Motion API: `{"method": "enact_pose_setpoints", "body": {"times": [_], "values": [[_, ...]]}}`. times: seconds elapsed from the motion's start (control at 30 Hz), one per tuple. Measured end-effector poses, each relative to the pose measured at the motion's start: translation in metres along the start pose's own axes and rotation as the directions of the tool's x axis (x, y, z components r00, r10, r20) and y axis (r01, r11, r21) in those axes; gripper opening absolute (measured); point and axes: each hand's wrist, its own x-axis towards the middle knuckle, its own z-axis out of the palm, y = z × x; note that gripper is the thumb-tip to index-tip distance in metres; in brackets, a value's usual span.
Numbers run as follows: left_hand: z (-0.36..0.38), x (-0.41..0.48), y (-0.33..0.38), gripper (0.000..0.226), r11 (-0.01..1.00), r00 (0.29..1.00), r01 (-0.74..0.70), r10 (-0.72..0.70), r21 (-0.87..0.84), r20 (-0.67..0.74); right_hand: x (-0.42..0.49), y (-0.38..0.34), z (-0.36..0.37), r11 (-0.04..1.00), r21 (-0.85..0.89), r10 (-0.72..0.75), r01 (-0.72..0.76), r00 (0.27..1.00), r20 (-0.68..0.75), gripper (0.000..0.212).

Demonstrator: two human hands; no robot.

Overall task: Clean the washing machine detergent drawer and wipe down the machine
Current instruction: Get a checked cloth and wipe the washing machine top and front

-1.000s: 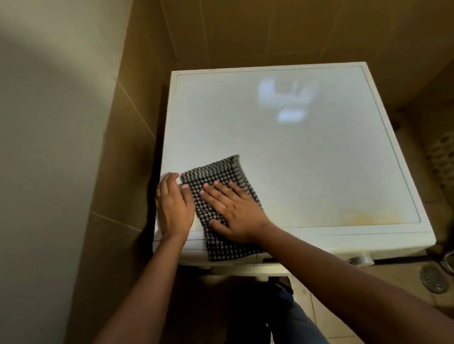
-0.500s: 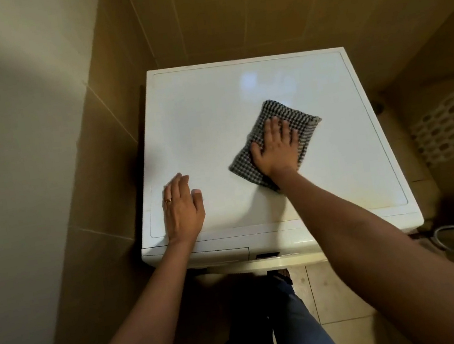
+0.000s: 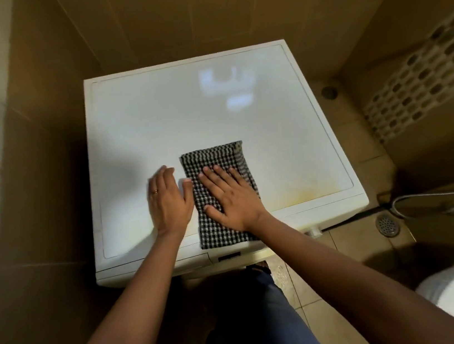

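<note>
Your right hand, fingers spread flat, has pulled the folded black-and-white checked cloth back from the middle of the white washing machine lid to its front edge (another pass finished). Your left hand rests open beside it.

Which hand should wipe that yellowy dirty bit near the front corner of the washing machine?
Probably the right hand. It lies flat on the checked cloth, and the yellowish stain is on its side. The left hand rests bare on the lid.
</note>
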Motion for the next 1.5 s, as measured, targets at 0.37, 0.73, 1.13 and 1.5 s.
{"method": "enact_pose_setpoints", "body": {"times": [0.37, 0.73, 1.13, 1.5], "values": [[0.031, 0.037, 0.051, 0.049, 0.987, 0.984, -0.155, 0.157, -0.034, 0.085, -0.038, 0.166, -0.036, 0.867, 0.039, 0.498, -0.496, 0.862, -0.095, 0.08], [0.037, 0.029, 0.053, 0.054, 0.994, 0.986, -0.107, 0.109, -0.025, 0.13, 0.05, 0.116, -0.033, 0.837, 0.057, 0.548, -0.545, 0.834, -0.073, 0.079], [0.034, 0.03, 0.054, 0.052, 0.996, 0.987, -0.078, 0.084, -0.045, 0.134, -0.004, 0.126, -0.024, 0.789, 0.077, 0.614, -0.609, 0.781, -0.115, 0.083], [0.042, 0.032, 0.051, 0.046, 0.991, 0.993, -0.104, 0.109, -0.078, 0.054, 0.147, 0.219, -0.069, 0.715, 0.137, 0.698, -0.685, 0.711, -0.086, 0.082]]}}
